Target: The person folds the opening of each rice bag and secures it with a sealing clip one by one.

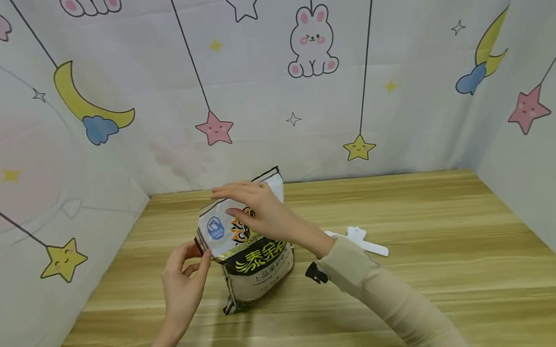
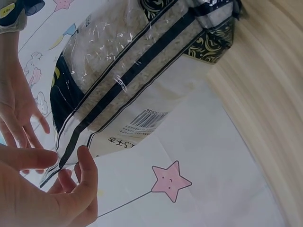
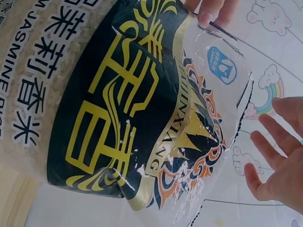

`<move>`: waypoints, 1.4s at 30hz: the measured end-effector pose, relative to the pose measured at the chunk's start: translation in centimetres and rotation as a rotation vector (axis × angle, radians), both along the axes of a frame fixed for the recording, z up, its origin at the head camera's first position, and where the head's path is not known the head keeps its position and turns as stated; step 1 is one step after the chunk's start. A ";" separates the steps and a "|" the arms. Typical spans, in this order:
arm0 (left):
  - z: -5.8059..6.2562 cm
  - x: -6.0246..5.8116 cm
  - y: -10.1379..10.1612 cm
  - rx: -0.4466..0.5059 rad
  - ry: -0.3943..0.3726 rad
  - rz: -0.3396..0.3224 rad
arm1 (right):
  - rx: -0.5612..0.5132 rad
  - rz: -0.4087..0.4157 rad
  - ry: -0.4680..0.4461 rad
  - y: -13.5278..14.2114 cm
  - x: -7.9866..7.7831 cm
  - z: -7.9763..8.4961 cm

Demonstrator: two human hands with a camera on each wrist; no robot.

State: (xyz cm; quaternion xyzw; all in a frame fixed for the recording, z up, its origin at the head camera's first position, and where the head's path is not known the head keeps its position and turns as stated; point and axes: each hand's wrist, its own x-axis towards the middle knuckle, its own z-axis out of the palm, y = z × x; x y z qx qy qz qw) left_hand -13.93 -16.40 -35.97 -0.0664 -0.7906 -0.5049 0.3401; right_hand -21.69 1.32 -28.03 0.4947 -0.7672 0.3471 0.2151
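A bag of rice [image 1: 264,276] with a white top and a dark label band stands on the table. The print on its front [image 3: 28,94] reads jasmine rice. My left hand [image 1: 184,283] pinches the bag's left side edge near the top; in the left wrist view the thumb and fingers [image 2: 87,175] are on either side of the striped side fold. My right hand [image 1: 266,211] is in front of the bag's upper part, its fingers extended toward the left. In the right wrist view that hand [image 3: 279,161] has spread fingers beside the bag's top edge and holds nothing.
A white plastic clip [image 1: 357,237] lies on the wooden table [image 1: 426,213] right of the bag, partly hidden by the right sleeve [image 1: 388,293]. A white curtain [image 1: 264,90] printed with stars, moons and rabbits hangs behind the table and at both sides.
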 end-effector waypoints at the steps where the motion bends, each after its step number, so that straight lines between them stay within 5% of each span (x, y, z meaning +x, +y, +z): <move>1: 0.0 0.0 0.0 0.004 -0.002 -0.001 | 0.012 -0.011 -0.005 -0.1 0.0 0.0; 15: -0.5 -0.2 0.1 0.093 -0.036 -0.053 | 0.117 -0.066 -0.024 -0.9 -0.2 0.3; 28: -0.3 -0.2 -0.2 0.232 -0.180 -0.071 | 0.182 -0.101 -0.008 -1.7 -0.5 0.3; 42: -0.3 -0.3 0.0 0.241 -0.167 -0.053 | 0.175 -0.116 0.000 -2.0 -1.4 -0.1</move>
